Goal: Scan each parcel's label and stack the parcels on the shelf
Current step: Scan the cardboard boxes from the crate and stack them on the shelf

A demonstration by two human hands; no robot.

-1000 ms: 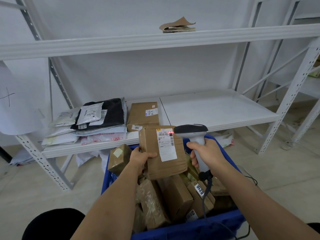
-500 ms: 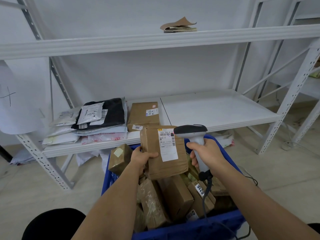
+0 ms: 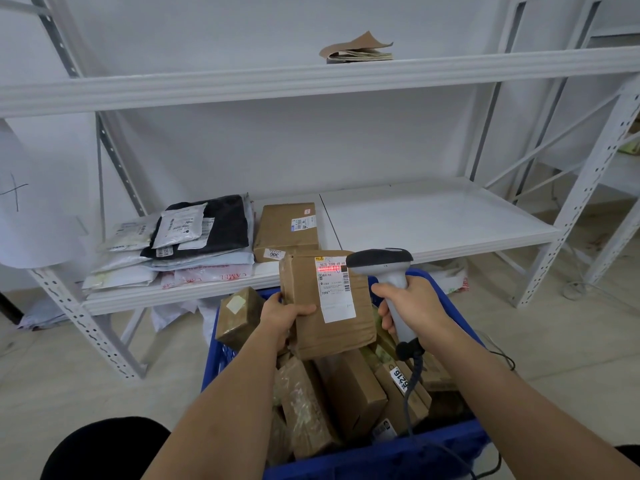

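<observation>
One parcel label (image 3: 335, 289), "T098"; another, "300" (image 3: 274, 253).

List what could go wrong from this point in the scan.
1. The left hand grips the held parcel by one edge only, so it could tilt and slip back into the blue bin.
2. The scanner sits very close to the label; its red line may miss the barcode.

Brown parcel (image 3: 325, 306) with a white label (image 3: 335, 289) lit by a red line, grey scanner (image 3: 384, 268), blue bin (image 3: 398, 459), white shelf (image 3: 433, 220), black mailer (image 3: 225, 223)
</observation>
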